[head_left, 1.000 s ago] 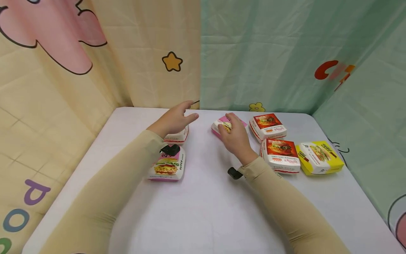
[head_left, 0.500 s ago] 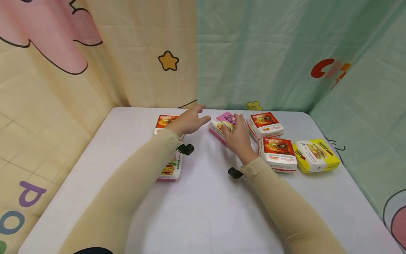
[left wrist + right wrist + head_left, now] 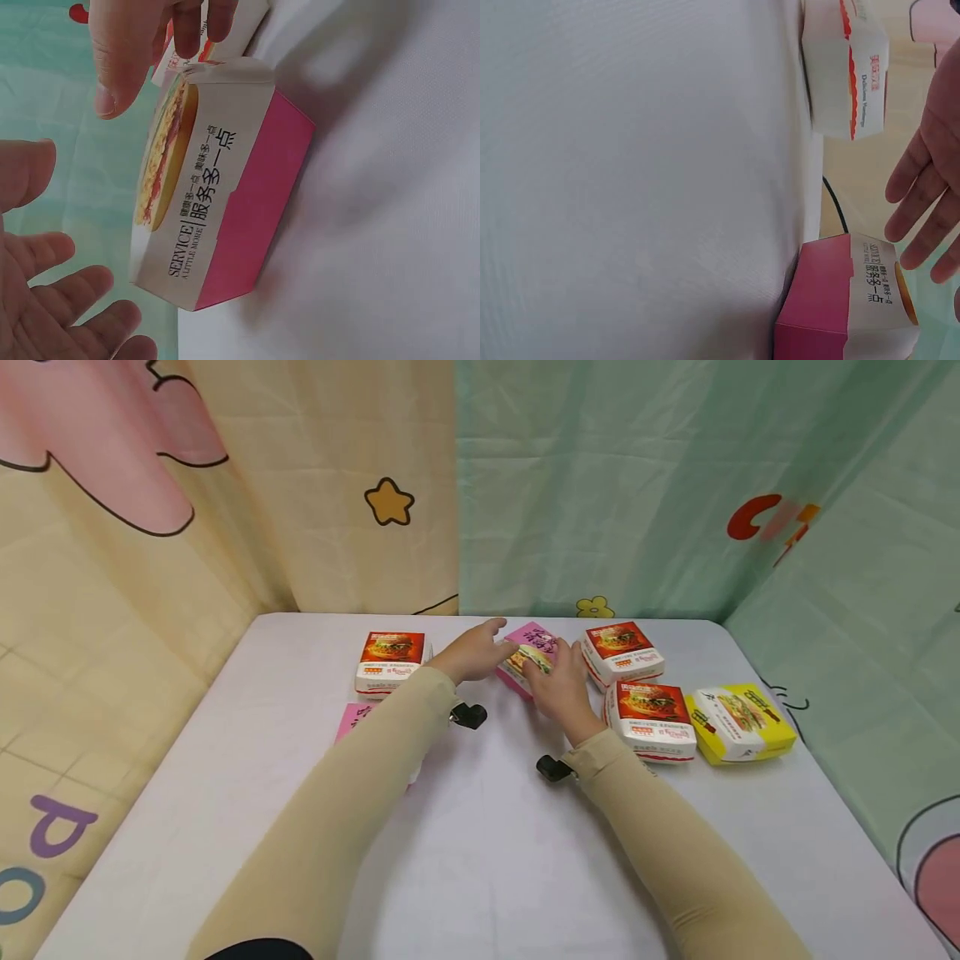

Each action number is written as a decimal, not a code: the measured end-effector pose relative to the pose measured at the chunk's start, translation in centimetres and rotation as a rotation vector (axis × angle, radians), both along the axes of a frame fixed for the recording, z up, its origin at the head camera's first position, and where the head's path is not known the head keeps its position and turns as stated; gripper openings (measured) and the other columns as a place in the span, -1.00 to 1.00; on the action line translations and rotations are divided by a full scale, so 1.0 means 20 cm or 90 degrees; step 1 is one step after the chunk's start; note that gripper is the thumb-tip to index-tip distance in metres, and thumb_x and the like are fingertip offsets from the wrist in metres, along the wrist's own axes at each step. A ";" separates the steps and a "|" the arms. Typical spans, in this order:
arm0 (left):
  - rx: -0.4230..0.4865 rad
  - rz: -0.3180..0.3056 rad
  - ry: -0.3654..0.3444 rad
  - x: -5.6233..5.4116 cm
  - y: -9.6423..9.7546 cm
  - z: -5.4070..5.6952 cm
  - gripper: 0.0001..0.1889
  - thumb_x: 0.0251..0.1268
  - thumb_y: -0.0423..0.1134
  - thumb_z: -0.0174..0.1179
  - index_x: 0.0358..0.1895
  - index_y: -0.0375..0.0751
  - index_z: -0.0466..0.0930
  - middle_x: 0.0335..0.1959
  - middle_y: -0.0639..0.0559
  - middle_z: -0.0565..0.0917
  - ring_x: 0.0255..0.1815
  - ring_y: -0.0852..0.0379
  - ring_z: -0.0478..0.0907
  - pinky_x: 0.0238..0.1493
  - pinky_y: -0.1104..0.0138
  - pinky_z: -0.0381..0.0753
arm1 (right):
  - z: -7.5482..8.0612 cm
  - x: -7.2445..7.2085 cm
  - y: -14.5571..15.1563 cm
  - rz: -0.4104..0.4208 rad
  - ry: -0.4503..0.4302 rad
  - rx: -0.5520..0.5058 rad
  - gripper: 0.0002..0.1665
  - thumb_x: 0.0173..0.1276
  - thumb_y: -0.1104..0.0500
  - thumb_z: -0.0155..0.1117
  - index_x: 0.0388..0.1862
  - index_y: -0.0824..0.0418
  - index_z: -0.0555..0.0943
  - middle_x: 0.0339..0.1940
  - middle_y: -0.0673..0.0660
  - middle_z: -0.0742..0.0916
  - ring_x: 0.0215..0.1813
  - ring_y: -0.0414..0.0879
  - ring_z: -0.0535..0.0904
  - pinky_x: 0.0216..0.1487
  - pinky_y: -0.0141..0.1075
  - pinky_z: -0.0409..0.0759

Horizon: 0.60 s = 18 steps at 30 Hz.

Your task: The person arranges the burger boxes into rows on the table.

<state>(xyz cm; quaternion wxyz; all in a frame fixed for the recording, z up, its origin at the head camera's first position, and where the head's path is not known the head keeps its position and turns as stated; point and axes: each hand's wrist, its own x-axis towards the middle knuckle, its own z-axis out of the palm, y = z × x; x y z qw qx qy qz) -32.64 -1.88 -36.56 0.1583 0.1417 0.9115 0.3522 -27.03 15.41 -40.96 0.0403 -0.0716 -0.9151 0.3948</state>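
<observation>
A pink and white burger box point(image 3: 532, 652) sits at the back middle of the table, between both hands. My left hand point(image 3: 474, 652) is at its left side with fingers extended; in the left wrist view this hand point(image 3: 60, 300) looks apart from the box. Over the box's right side is my right hand point(image 3: 561, 689), fingers loosely bent and thumb spread; whether it touches the cardboard cannot be told. The right wrist view shows the left palm and straight fingers point(image 3: 922, 202) above the pink box point(image 3: 847, 300).
A red and white box point(image 3: 392, 660) stands back left, with another pink box point(image 3: 352, 720) partly hidden by the left sleeve. On the right are two red and white boxes point(image 3: 622, 652) and a yellow one point(image 3: 742, 722). Curtains hang behind the table.
My left hand has moved right, from the left boxes to the middle pink box. My right hand has stayed near that box. The left red box has come into view.
</observation>
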 end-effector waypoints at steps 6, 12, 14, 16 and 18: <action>0.008 0.017 0.004 -0.04 0.04 -0.08 -0.24 0.62 0.12 0.05 0.71 -0.08 0.06 0.71 -0.12 0.20 0.72 -0.12 0.12 0.71 -0.02 0.11 | -0.04 -0.02 0.01 -0.007 -0.015 0.010 0.02 0.57 -0.17 0.16 0.73 0.28 -0.03 0.77 0.40 -0.08 0.75 0.35 -0.11 0.72 0.21 0.00; 0.007 0.029 -0.007 -0.08 0.07 -0.16 -0.22 0.63 0.10 0.06 0.72 -0.10 0.03 0.72 -0.12 0.18 0.73 -0.10 0.11 0.72 0.02 0.09 | -0.06 -0.02 0.01 -0.014 -0.054 -0.004 0.06 0.58 -0.18 0.14 0.76 0.25 -0.12 0.78 0.37 -0.14 0.77 0.31 -0.17 0.73 0.17 -0.02; 0.004 0.031 -0.006 -0.08 0.08 -0.18 -0.23 0.63 0.08 0.06 0.72 -0.12 0.03 0.71 -0.12 0.20 0.73 -0.09 0.12 0.72 0.02 0.10 | -0.07 -0.02 0.01 -0.014 -0.068 -0.004 0.07 0.59 -0.18 0.13 0.77 0.24 -0.14 0.78 0.36 -0.15 0.78 0.30 -0.19 0.74 0.16 -0.05; 0.005 0.036 -0.007 -0.08 0.09 -0.19 -0.23 0.63 0.08 0.07 0.72 -0.12 0.04 0.71 -0.11 0.21 0.72 -0.08 0.14 0.71 0.02 0.11 | -0.07 -0.02 0.01 -0.015 -0.080 -0.004 0.06 0.60 -0.19 0.10 0.77 0.22 -0.16 0.78 0.35 -0.15 0.78 0.28 -0.20 0.74 0.15 -0.06; 0.014 0.044 -0.008 -0.08 0.10 -0.20 -0.24 0.63 0.07 0.07 0.71 -0.12 0.06 0.70 -0.11 0.23 0.72 -0.09 0.15 0.71 0.01 0.12 | -0.07 -0.03 0.02 -0.012 -0.089 -0.006 0.05 0.61 -0.18 0.09 0.78 0.21 -0.18 0.79 0.34 -0.15 0.78 0.27 -0.18 0.74 0.14 -0.05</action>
